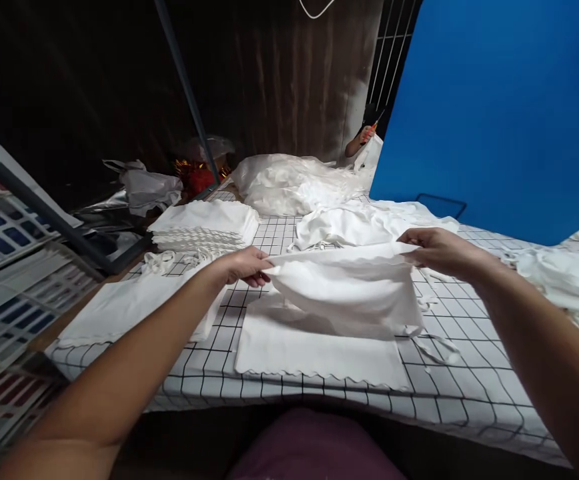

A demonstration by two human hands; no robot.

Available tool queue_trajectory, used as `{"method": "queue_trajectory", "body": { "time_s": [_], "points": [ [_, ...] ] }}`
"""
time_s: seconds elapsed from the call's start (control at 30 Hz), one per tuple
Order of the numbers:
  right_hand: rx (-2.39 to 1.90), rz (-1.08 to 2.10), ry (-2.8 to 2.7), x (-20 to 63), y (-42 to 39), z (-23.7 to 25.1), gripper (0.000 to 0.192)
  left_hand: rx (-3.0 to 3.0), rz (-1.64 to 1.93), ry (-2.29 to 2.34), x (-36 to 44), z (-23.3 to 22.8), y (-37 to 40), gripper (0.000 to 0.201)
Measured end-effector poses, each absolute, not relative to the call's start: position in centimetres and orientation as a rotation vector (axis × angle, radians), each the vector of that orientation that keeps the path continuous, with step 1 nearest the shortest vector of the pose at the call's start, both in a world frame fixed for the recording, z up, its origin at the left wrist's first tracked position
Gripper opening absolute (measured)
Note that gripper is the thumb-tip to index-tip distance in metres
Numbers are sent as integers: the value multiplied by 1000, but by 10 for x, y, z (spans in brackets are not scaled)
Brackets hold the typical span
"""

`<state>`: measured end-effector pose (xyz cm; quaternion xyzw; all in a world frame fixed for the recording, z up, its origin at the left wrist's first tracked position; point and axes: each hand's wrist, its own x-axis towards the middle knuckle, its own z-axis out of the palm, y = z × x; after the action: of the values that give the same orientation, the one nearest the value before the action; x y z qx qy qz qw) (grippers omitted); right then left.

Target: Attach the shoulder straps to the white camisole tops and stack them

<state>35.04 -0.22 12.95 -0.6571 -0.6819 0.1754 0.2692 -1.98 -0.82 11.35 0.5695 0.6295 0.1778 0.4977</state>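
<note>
Your left hand (242,265) and right hand (432,250) each pinch a top corner of a white cloth pouch (344,290), holding it above a flat white cloth (314,353) near the checked table's (469,393) front edge.

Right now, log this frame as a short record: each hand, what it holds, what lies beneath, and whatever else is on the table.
left hand: pinches the left top corner of the white cloth
right hand: grips the cloth's right top edge
cloth: lifted and sagging between both hands
beneath: flat cloth with scalloped front edge
table: white cover with black grid
left rear: folded stack
rear: loose pile
other person: a hand at the far end, holding something orange
</note>
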Motion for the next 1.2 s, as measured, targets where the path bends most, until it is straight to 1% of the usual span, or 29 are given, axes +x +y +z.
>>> {"method": "queue_trajectory", "body": {
  "time_s": [0.07, 0.17, 0.2, 0.27, 0.33, 0.4, 0.5, 0.57, 0.63, 0.73, 0.83, 0.9, 0.97, 1.03, 1.13, 1.2],
  "points": [
    [-1866, 486, -1846, 349, 4, 138, 16, 1355, 647, 1551, -18, 129, 1, 21],
    [-1859, 273, -1781, 351, -2, 146, 22, 1423, 897, 1537, -20, 149, 0, 25],
    [-1858, 219, -1779, 352, -10, 144, 24, 1466, 895, 1532, -23, 151, -5, 27],
    [-1902, 198, -1817, 354, -32, 126, 28, 1550, 734, 1522, -32, 143, -18, 30],
    [-1972, 306, -1930, 352, -60, 94, 28, 1587, 496, 1503, -42, 121, -35, 31],
    [-2017, 430, -2073, 347, -88, 56, 28, 1593, 345, 1514, -48, 88, -53, 30],
    [-2064, 432, -2175, 335, -120, 12, 42, 1639, 345, 1610, -44, 41, -80, 30],
    [-2048, 401, -2177, 328, -131, -2, 48, 1688, 423, 1692, -33, 19, -96, 34],
    [-1966, 393, -2175, 324, -134, -6, 42, 1737, 485, 1801, -18, 8, -109, 39],
    [-1810, 405, -2132, 324, -133, -2, 24, 1876, 517, 1915, 0, 2, -121, 44],
    [-1719, 349, -1952, 334, -134, 3, 20, 1985, 524, 1912, 3, 5, -127, 38],
    [-1760, 275, -1796, 343, -137, 2, 19, 2028, 472, 1904, -2, 8, -129, 46],
    [-1870, 246, -1679, 351, -144, -2, 20, 2055, 417, 1878, -6, 10, -133, 56],
    [-1971, 266, -1633, 355, -152, -7, 25, 2022, 388, 1835, -9, 12, -138, 60],
    [-2056, 320, -1616, 357, -162, -15, 34, 1891, 409, 1813, -10, 13, -148, 57],
    [-2091, 417, -1584, 360, -166, -18, 37, 1789, 436, 1786, -13, 15, -156, 54]
  ]
}}
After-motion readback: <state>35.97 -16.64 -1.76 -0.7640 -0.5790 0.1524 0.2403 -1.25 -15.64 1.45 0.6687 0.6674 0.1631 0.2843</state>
